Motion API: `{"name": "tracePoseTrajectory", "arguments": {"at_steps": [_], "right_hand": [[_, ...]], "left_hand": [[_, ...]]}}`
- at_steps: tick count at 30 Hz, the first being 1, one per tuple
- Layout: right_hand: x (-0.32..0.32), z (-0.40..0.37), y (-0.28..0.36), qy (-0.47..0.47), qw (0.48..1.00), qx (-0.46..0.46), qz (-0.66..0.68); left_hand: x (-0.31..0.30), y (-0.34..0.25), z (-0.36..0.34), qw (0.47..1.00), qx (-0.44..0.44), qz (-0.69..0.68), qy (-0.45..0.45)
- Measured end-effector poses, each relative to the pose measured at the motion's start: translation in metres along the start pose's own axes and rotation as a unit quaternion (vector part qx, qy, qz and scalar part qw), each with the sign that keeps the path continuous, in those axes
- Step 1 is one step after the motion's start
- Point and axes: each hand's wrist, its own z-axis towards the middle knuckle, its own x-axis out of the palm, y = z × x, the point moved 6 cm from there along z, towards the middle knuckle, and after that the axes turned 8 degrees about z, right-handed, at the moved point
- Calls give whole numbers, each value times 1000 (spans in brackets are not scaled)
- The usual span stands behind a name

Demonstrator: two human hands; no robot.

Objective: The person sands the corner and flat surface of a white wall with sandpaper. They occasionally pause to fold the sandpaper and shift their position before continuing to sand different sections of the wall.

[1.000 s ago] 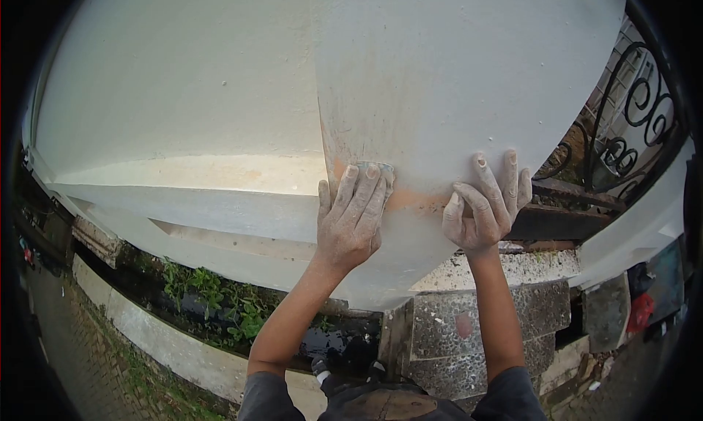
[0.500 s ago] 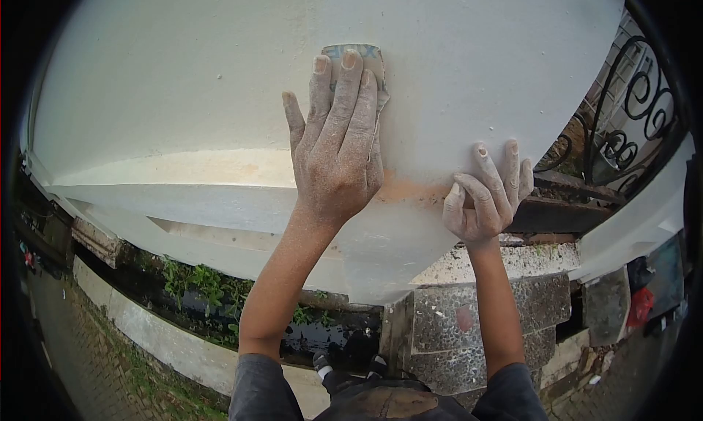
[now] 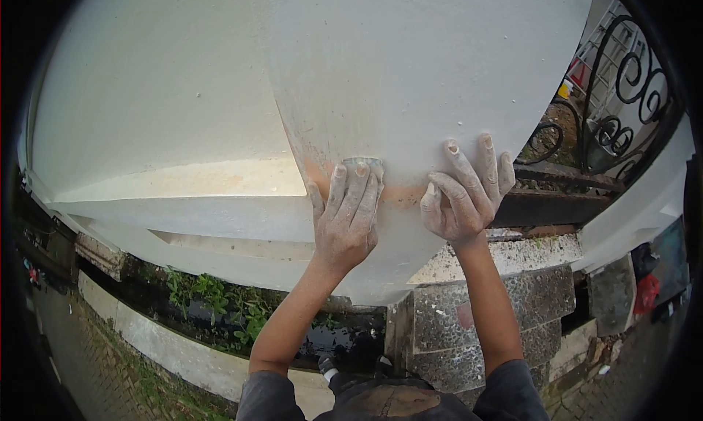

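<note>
My left hand [image 3: 347, 216], coated in pale dust, presses a piece of sandpaper [image 3: 364, 161] flat to the white wall [image 3: 425, 69]. Only the sandpaper's upper edge and right side show past my fingers. Just above it, the wall carries a brownish scuffed patch, and an orange-brown bare strip [image 3: 405, 195] runs between my two hands. Against the wall to the right rests my right hand [image 3: 469, 194], equally dusty. Its fingers are apart and slightly bent, and nothing shows in it.
A ledge [image 3: 183, 208] juts from the wall at left. Below lies a ditch with dark water [image 3: 340, 340] and green plants [image 3: 212, 296]. My feet stand by it. Stone slabs [image 3: 447, 326] lie at lower right; a black scrolled iron fence [image 3: 622, 84] stands beyond the wall's right edge.
My left hand has slid down the wall with the sandpaper, from high up to the level of the orange-brown strip. My right hand stays on the wall; the view has shifted slightly.
</note>
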Motion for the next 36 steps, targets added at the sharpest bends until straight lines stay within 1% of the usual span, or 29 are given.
{"name": "tracePoseTrajectory", "arguments": {"at_steps": [3, 6, 9, 10, 11, 12, 13, 15, 17, 19, 21, 22, 24, 27, 30, 31, 33, 34, 36], "right_hand": [[-1, 0, 0, 5, 1000, 4, 3], [-2, 1, 0, 2, 1000, 7, 3], [-1, -1, -1, 0, 1000, 8, 4], [-1, -1, -1, 3, 1000, 2, 10], [-1, -1, -1, 4, 1000, -6, 14], [-1, -1, -1, 3, 1000, -13, 17], [-2, 0, -1, -1, 1000, -6, 14], [-2, 0, -1, 0, 1000, 4, 14], [-2, 0, -1, 0, 1000, 3, 11], [-2, -1, 0, 1, 1000, 1, 13], [-2, -1, -1, 2, 1000, -14, 22], [-1, 0, -2, 1, 1000, -16, 25], [-2, -1, -1, 1, 1000, -16, 27], [-2, 0, -1, 10, 1000, -7, 26], [-2, 0, -1, 2, 1000, 7, 13], [-2, -1, -1, 3, 1000, 3, 20], [-1, -2, -2, 1, 999, -12, 30], [-1, -1, -2, 2, 999, -15, 33], [-2, -1, -1, 11, 999, -17, 36]], "left_hand": [[13, -6, -27, 1000, 12, 14, -6], [-13, 7, 49, 999, -14, 9, -51], [-17, 6, 58, 998, -36, 6, -44], [-8, 0, 36, 999, -35, 7, -25], [7, -7, -4, 999, -33, 9, -8], [6, -13, -8, 1000, -28, 9, 7], [7, -12, -6, 1000, -2, 19, -9], [1, -6, 15, 998, 38, 41, -41], [-19, 10, 72, 993, 44, 66, -84], [-23, 12, 81, 995, 27, 51, -83], [-16, -4, 47, 999, -16, -2, -49], [-2, -10, 16, 1000, -16, 5, -5], [8, -11, -6, 1000, -6, 20, 4], [-16, -2, 54, 998, 24, 33, -44], [-34, 0, 95, 998, -1, 8, -69], [-27, -3, 78, 999, -23, -1, -40], [0, -11, 8, 1000, -6, 8, -16], [10, -13, -13, 1000, 6, 24, 2], [2, -8, 5, 999, 28, 32, -23]]}}
